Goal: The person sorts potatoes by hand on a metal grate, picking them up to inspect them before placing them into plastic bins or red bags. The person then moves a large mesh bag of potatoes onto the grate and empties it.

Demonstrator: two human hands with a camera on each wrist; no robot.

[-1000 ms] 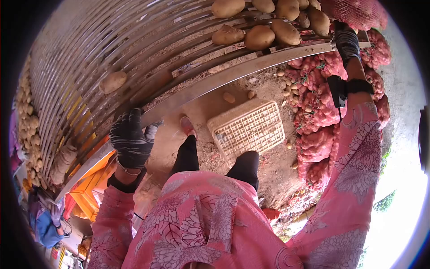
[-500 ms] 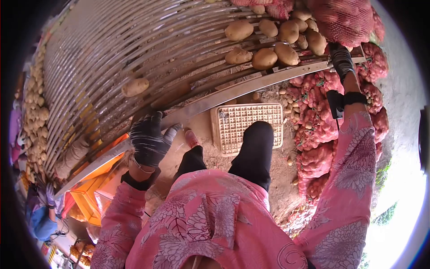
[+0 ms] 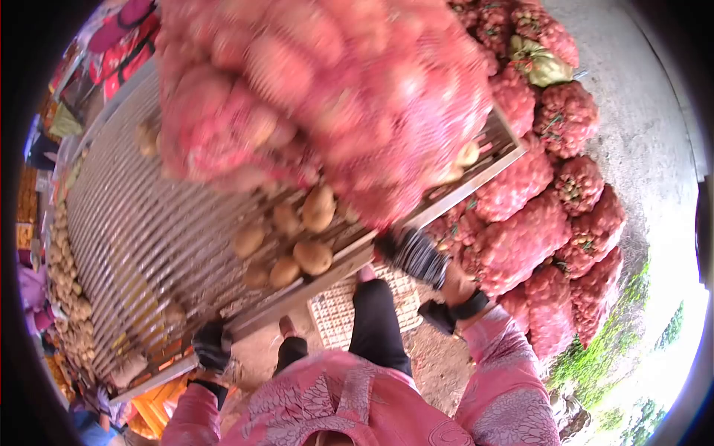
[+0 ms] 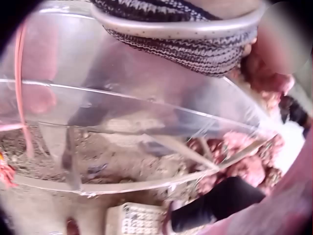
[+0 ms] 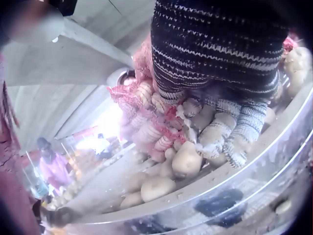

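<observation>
A big red mesh sack of potatoes (image 3: 320, 89) fills the upper middle of the head view, over the slatted metal table (image 3: 141, 215). My right hand (image 3: 413, 256), in a dark striped knit glove, is at the table's front rail beside the sack's lower end. In the right wrist view its pale fingertips (image 5: 239, 142) point down, extended, among loose potatoes (image 5: 187, 160) and red mesh. My gloved left hand (image 3: 212, 346) rests on the front rail (image 3: 256, 320) farther left; in the left wrist view its fingers are hidden behind the glove cuff (image 4: 181, 49).
Stacked red mesh sacks (image 3: 528, 230) stand right of the table. Below the rail a cream plastic crate (image 3: 398, 297) lies on the dirt floor, with an orange crate (image 3: 160, 409) to the left. More potatoes (image 3: 67, 297) line the table's far left end. Another person (image 5: 54, 169) stands in the distance.
The head view has swung to the right, and the mesh sack now looms large over the table instead of at the upper right corner. Both hands stay at the rail.
</observation>
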